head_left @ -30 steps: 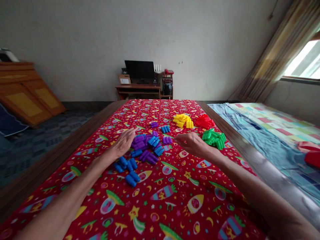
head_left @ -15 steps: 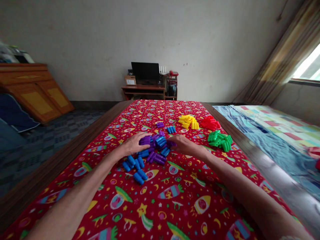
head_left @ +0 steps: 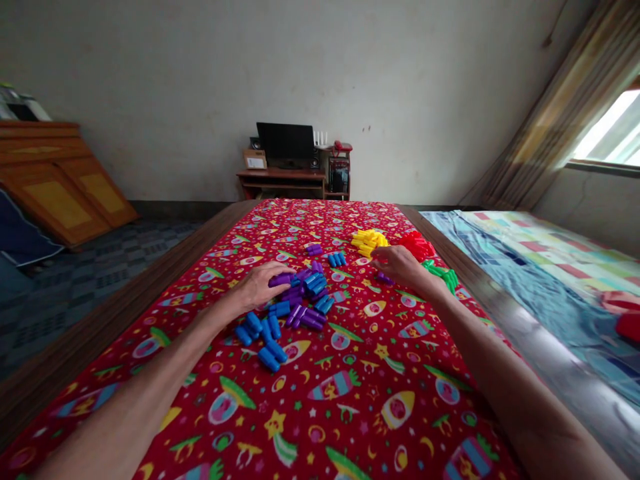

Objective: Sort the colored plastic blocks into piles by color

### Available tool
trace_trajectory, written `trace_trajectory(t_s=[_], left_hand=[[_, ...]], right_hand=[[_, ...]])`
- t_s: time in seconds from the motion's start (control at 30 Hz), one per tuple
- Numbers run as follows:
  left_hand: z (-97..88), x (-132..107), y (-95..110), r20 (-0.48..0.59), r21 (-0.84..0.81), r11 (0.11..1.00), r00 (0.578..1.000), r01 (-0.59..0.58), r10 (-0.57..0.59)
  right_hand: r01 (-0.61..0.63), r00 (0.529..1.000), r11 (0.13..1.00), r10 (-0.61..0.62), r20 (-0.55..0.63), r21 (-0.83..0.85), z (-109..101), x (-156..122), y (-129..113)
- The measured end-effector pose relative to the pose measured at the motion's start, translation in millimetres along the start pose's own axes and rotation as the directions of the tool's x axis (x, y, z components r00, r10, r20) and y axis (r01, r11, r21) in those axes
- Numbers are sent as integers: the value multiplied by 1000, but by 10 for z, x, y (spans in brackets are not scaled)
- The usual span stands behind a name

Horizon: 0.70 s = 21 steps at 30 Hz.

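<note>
My left hand [head_left: 259, 285] is at the left side of a mixed heap of blue and purple plastic pieces, its fingers closed on a purple piece [head_left: 281, 279]. The pieces look like short ridged tubes joined side by side. Blue pieces [head_left: 273, 355] lie scattered at the near left of the heap. To the right, my right hand [head_left: 400, 263] hovers with fingers stretched out, just in front of the yellow pile [head_left: 369, 242]. Under it a purple piece [head_left: 385, 279] rests on the cloth, partly hidden by the hand.
A red pile [head_left: 419, 244] and a green pile [head_left: 440, 275] sit at the right, the green one partly behind my right wrist. A lone purple piece [head_left: 314, 250] and a blue piece [head_left: 337, 259] lie beyond the heap. Patterned red cloth [head_left: 320, 413] covers the table.
My right hand has moved right from the heap toward the yellow pile, and a purple piece now lies on the cloth beneath it. My left hand stays at the heap's left side.
</note>
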State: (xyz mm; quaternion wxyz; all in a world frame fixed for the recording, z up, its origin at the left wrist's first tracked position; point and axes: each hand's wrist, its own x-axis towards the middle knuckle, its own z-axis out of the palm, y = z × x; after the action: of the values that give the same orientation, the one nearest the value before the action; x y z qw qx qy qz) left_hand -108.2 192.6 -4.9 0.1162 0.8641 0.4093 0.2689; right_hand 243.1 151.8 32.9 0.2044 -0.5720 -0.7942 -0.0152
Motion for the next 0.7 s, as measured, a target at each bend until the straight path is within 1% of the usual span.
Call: trace_trajectory(t_s=[0.07,0.13,0.2,0.3,0.37,0.4,0.43,0.5,0.57,0.63,0.7], left_hand=[[-7,10,8,-50,-10,1000,999,16,-16],[-25,22,46,-90,-41,998,995,48,-52],[-35,37,119,-107,-103,990,988,100,-111],[1,58,303,-72,-263,953,982,148,-173],[63,60,465,-50,-351,928,988,122,-149],[101,56,550,-49,-369,924,991,99,-126],[141,49,634,-56,-367,927,993,78,-105],[213,28,776,-63,-315,947,994,65,-89],[261,8,862,-64,-232,969,993,83,-100],[275,1,877,-58,-149,985,994,86,-95],[255,10,827,-60,-77,996,997,44,-49]], right_hand=[[76,994,996,-71,-85,52,-38,-6,-124],[173,979,979,-159,-127,107,-42,-12,-277],[241,968,954,-222,-118,178,1,-21,-440],[276,961,913,-258,-97,301,126,-49,-672],[303,952,874,-290,-93,378,208,-75,-793],[320,946,854,-313,-86,411,239,-87,-837],[334,939,836,-334,-79,436,262,-96,-869],[340,933,819,-356,-55,461,282,-100,-894],[301,943,842,-332,-12,448,280,-82,-872],[229,965,886,-262,27,402,272,-44,-808],[163,981,921,-191,46,353,268,2,-714]])
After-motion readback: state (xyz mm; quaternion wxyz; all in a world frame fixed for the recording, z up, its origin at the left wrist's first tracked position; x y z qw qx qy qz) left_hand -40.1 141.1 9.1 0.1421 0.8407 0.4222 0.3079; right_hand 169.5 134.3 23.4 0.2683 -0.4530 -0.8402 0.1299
